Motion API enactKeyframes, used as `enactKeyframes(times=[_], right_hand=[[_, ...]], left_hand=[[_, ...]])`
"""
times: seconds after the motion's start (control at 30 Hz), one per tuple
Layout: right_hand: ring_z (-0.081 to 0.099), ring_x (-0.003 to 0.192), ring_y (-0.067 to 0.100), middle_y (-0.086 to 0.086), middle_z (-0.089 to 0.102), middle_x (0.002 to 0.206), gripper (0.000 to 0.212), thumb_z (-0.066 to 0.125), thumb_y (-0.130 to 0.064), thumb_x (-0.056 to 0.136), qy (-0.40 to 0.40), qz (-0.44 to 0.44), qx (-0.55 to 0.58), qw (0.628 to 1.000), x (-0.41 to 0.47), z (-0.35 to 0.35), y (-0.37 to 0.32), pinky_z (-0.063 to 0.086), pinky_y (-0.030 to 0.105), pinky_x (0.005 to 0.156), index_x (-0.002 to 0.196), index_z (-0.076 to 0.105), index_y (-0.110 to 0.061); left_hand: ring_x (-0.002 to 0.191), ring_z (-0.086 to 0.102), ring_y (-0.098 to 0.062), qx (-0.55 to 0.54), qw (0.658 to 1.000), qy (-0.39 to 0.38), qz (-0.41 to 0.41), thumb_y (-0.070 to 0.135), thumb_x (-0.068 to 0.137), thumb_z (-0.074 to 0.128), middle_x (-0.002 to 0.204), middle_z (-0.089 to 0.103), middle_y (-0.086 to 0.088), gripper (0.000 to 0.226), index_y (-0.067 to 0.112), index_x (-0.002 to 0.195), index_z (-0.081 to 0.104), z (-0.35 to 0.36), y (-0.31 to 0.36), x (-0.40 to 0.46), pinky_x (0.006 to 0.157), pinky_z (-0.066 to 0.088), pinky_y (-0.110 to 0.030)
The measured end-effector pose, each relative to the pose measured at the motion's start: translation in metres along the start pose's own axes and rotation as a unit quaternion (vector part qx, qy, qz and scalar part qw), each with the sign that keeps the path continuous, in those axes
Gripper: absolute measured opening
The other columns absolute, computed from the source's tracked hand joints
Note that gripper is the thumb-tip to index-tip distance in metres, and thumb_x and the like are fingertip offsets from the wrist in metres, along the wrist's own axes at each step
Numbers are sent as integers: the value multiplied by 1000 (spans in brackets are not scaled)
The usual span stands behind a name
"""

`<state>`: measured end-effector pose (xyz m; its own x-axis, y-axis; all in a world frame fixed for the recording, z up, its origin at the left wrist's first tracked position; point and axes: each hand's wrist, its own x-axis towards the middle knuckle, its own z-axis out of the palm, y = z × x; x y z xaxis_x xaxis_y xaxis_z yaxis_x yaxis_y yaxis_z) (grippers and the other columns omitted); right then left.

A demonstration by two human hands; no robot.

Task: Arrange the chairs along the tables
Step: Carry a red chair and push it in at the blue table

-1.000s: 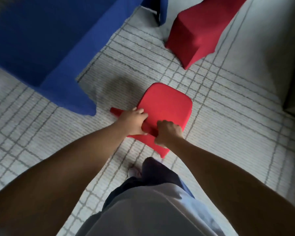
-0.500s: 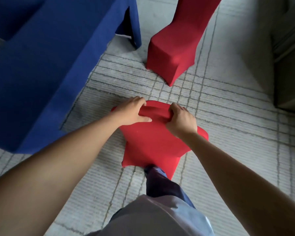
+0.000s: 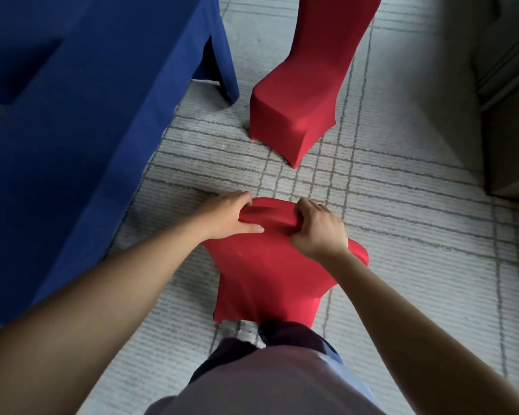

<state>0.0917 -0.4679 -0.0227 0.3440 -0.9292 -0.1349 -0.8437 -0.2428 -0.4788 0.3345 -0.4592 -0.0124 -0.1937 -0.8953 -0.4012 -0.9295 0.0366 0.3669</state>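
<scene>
A chair in a red stretch cover (image 3: 264, 274) stands right in front of me, seen from above and behind its backrest. My left hand (image 3: 228, 217) grips the top edge of the backrest at its left, fingers over the far side and thumb on the near side. My right hand (image 3: 318, 229) grips the same edge at its right, fingers curled into the fabric. A second red-covered chair (image 3: 300, 100) stands farther ahead, beside the corner of a table draped in blue cloth (image 3: 87, 130) on my left.
The floor is a pale grey carpet with a dark line grid (image 3: 402, 235). A dark cabinet or furniture edge (image 3: 510, 115) runs along the right side. My leg and shoe show below the held chair.
The held chair has swung from showing its seat to showing its backrest toward me. The blue table and the second chair have come closer; both hands stay on the backrest top.
</scene>
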Motion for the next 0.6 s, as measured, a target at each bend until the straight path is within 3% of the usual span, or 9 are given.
enactKeyframes(times=[0.27, 0.4, 0.6], right_hand=[[53, 87, 23, -9, 55, 86, 28, 61, -23, 67, -1, 25, -2, 1000, -9, -3, -6, 33, 32, 66, 92, 50, -23], [46, 79, 22, -13, 45, 75, 25, 60, -21, 69, -38, 37, -15, 999, -29, 1, -19, 32, 33, 65, 92, 51, -24], [51, 74, 25, -10, 50, 71, 19, 59, -22, 73, -123, 49, -39, 990, -68, 25, -39, 38, 32, 61, 91, 53, -26]], left_hand=[[112, 53, -16, 15, 1000, -13, 14, 77, 74, 64, 125, 56, 8, 69, 25, 119, 51, -1, 4, -3, 91, 48, -37], [104, 52, -14, 16, 1000, -5, 22, 84, 69, 58, 111, 53, 13, 63, 33, 104, 47, 16, -4, -23, 91, 49, -39], [96, 51, -13, 22, 999, 9, 48, 80, 69, 61, 101, 54, 12, 56, 32, 94, 43, 53, -18, -66, 85, 47, -37]])
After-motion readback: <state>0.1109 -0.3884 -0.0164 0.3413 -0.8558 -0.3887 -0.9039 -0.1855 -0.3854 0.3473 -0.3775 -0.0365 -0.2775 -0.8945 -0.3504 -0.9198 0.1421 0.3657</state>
